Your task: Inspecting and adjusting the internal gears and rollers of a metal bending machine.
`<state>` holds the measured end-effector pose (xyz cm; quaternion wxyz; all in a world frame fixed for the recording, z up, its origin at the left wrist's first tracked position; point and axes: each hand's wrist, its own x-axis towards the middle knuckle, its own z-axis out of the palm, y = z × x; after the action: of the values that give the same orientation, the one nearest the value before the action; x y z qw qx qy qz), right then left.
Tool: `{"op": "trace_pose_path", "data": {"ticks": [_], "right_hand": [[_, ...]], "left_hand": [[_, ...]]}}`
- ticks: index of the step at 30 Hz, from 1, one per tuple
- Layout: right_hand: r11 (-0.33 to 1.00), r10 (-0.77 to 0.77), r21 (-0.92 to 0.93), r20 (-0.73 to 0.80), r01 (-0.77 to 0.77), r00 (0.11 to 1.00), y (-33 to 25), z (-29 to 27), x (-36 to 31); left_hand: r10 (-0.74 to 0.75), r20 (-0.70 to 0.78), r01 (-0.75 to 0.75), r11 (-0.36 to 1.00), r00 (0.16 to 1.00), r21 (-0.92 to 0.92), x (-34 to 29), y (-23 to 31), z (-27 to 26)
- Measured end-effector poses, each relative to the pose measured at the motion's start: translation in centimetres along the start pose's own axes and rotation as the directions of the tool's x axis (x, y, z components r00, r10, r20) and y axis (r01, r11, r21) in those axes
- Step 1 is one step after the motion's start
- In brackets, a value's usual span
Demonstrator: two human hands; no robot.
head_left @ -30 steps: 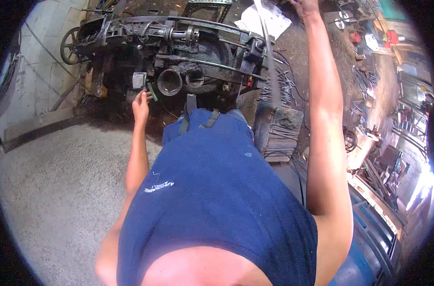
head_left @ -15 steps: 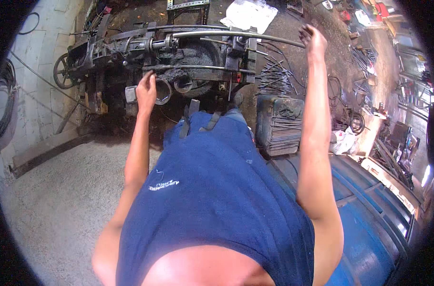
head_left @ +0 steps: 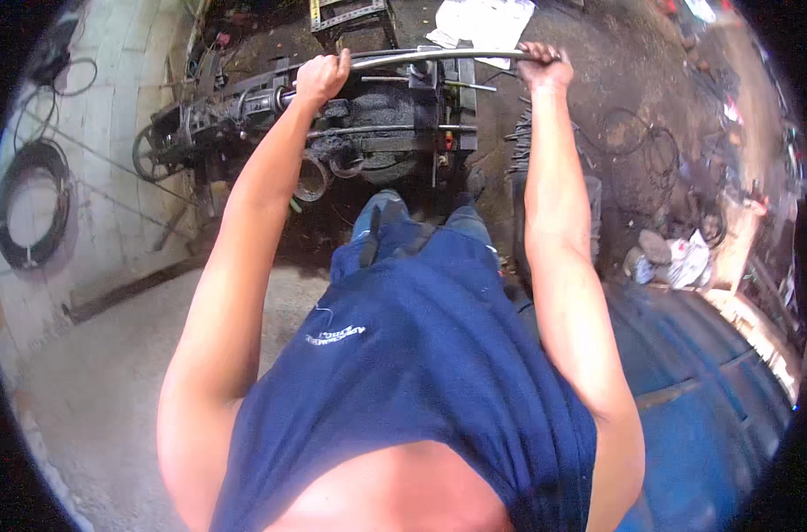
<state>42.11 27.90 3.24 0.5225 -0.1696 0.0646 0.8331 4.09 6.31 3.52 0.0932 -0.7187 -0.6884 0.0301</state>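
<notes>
Both my arms reach forward over a dark, greasy machine (head_left: 210,124). A long metal rod (head_left: 439,56) runs between my two hands across the machine's top and looks slightly bowed in this view. My left hand (head_left: 322,80) is wrapped round its left part, beside the machine's chuck-like head. At the rod's right end my right hand (head_left: 545,67) is closed, fingers curled over it. Below the rod lies a bed of dark metal shavings (head_left: 381,115). A second thin bar (head_left: 395,129) crosses the machine closer to me.
A handwheel (head_left: 157,152) sits at the machine's left end, and a round metal ring (head_left: 313,180) at its front. A coiled black hose (head_left: 33,204) hangs on the left wall. White sheeting (head_left: 485,25) lies on the floor beyond. Blue metal panels (head_left: 696,399) are at my right.
My left hand has risen from the machine's front and taken hold of the rod. My right hand has shifted left and closed on the rod's end. The view has turned slightly.
</notes>
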Motion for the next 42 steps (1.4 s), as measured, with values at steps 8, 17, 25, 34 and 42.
{"op": "trace_pose_path", "data": {"ticks": [8, 17, 25, 34, 42], "right_hand": [[0.948, -0.303, 0.081, -0.079, 0.309, 0.950, 2.6, -2.7, -8.4], [0.845, -0.508, -0.030, 0.265, 0.533, 0.820, -2.7, -12.2, -9.8], [0.834, -0.517, 0.054, -0.270, 0.549, 0.812, 6.6, -2.6, -11.6], [0.891, -0.430, -0.020, -0.358, 0.453, 0.829, 6.3, -1.1, -13.7], [0.933, -0.336, -0.033, -0.431, 0.358, 0.837, 0.3, -2.1, -10.8]], "left_hand": [[-0.127, 0.044, 0.133, 0.969, 0.991, -0.208, 6.9, -3.0, 0.4], [0.130, -0.173, -0.187, 0.910, 0.976, -0.369, 11.1, -1.3, 1.0], [0.112, -0.339, -0.201, 0.950, 0.934, -0.241, 11.1, -6.5, 5.2], [-0.013, -0.093, -0.024, 0.923, 0.996, -0.384, 9.3, -3.6, 0.5], [-0.008, -0.039, -0.001, 0.978, 0.999, -0.210, 10.0, -0.5, 0.7]]}}
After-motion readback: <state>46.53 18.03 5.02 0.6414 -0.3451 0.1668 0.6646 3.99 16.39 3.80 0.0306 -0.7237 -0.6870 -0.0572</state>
